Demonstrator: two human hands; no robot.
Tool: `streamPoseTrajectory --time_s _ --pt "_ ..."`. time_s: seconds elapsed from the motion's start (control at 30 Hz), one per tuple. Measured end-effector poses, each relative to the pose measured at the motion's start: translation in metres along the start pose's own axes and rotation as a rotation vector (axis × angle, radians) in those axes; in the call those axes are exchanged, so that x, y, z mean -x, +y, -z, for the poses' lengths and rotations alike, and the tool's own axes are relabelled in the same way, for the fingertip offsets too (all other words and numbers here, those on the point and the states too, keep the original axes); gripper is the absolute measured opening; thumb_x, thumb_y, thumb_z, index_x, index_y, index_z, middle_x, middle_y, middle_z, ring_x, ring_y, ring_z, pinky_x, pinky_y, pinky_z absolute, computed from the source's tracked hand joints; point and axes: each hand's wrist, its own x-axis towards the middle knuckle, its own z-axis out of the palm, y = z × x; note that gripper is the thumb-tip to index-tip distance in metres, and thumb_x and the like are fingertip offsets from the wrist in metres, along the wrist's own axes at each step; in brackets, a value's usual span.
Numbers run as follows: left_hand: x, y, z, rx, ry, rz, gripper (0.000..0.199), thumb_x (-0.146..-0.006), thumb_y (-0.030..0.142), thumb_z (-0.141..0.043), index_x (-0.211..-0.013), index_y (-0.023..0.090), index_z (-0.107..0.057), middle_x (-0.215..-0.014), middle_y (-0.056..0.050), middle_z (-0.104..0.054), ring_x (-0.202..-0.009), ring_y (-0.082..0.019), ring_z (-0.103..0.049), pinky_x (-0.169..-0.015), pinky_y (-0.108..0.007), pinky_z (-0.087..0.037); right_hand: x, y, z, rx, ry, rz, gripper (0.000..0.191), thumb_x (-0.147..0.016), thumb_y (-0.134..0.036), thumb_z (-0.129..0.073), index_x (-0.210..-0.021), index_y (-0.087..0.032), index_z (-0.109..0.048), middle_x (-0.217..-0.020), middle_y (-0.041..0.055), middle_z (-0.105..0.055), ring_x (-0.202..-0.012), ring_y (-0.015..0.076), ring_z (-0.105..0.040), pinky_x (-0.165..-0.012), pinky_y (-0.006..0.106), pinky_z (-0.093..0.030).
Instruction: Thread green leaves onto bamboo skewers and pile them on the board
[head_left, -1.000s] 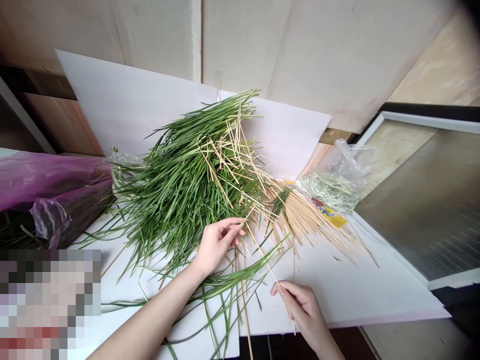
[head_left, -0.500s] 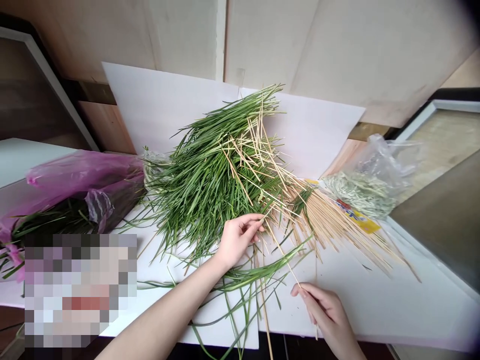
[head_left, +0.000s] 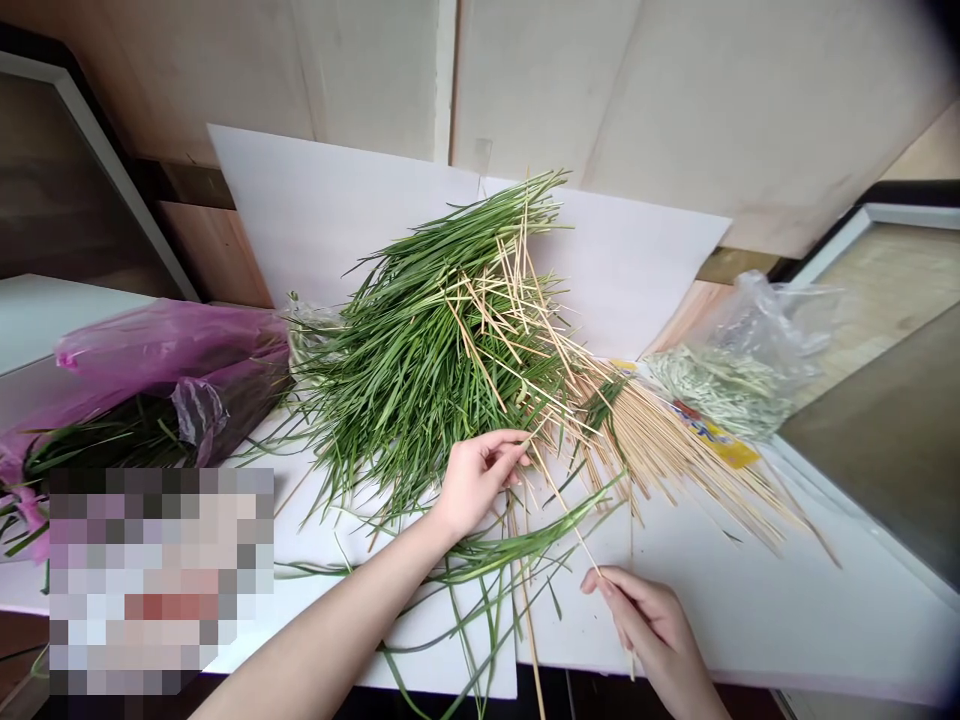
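Pinching one skewer (head_left: 577, 535) at 5 o'clock, the right hand (head_left: 637, 625) is closing narrowly, while the left hand (head_left: 476, 485) is curling against one large grass pile (head_left: 427, 370) at 12 o'clock; dozens of skewers (head_left: 667, 470) are fanning toward 2 o'clock, before one clear bag (head_left: 757, 360).

The right hand (head_left: 649, 630) pinches a thin wooden skewer (head_left: 574, 525) at six o'clock. The left hand (head_left: 476, 485) reaches the edge of a heap of green grass blades (head_left: 427, 370) strewn with more skewers. A purple plastic bag (head_left: 165, 345) lies at nine o'clock, a clear plastic bag (head_left: 750, 360) at three.
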Motion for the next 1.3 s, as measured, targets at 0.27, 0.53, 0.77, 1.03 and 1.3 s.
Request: streamPoseTrajectory --time_s 0.27,0.53,0.77,1.03,1.3 --pt "-0.0014 -0.0025 0.0011 0.009 -0.002 -0.010 0.037 -0.091 0.040 -0.064 -0.113 0.012 -0.072 -0.083 -0.007 -0.073 -0.056 -0.011 -0.057 -0.056 -0.022 -0.049 -0.0011 -0.0002 -0.0002 0.005 0.008 0.012 0.048 -0.099 -0.057 -0.051 -0.083 -0.017 -0.071 -0.055 -0.0067 -0.026 -0.048 0.0138 -0.029 -0.050 0.027 -0.023" --pt "-0.0009 -0.0025 0.0019 -0.001 -0.007 -0.011 0.037 -0.091 0.041 -0.064 -0.112 0.012 -0.073 -0.083 -0.007 -0.073 -0.056 -0.011 -0.057 -0.056 -0.022 -0.048 -0.0012 -0.0005 -0.0004 0.016 0.002 0.006 0.050 -0.099 -0.059 -0.049 -0.083 -0.017 -0.070 -0.055 -0.0066 -0.025 -0.048 0.0145 -0.029 -0.050 0.028 -0.023" --pt "-0.0014 -0.0030 0.0020 -0.008 0.001 -0.002 0.037 -0.091 0.040 -0.064 -0.111 0.012 -0.074 -0.084 -0.007 -0.074 -0.056 -0.011 -0.057 -0.056 -0.022 -0.048 -0.0016 0.0025 0.0017 0.038 -0.021 0.006 0.051 -0.100 -0.060 -0.047 -0.086 -0.017 -0.070 -0.055 -0.0067 -0.024 -0.049 0.0150 -0.028 -0.051 0.028 -0.022" --pt "-0.0011 -0.0009 0.0018 -0.016 -0.006 -0.005 0.036 -0.091 0.039 -0.063 -0.112 0.012 -0.074 -0.083 -0.007 -0.073 -0.057 -0.011 -0.058 -0.058 -0.023 -0.049 -0.0017 -0.0012 0.0006 0.017 -0.011 0.016 0.047 -0.100 -0.056 -0.050 -0.084 -0.017 -0.070 -0.055 -0.0067 -0.025 -0.048 0.0142 -0.027 -0.051 0.028 -0.022" --pt "-0.0010 -0.0009 0.0025 -0.031 -0.007 -0.005 0.036 -0.091 0.040 -0.063 -0.111 0.012 -0.074 -0.082 -0.006 -0.073 -0.056 -0.011 -0.058 -0.057 -0.023 -0.049 -0.0015 -0.0026 -0.0011 0.012 0.011 0.008 0.048 -0.098 -0.058 -0.051 -0.082 -0.017 -0.070 -0.054 -0.0066 -0.025 -0.047 0.0139 -0.027 -0.050 0.028 -0.022"
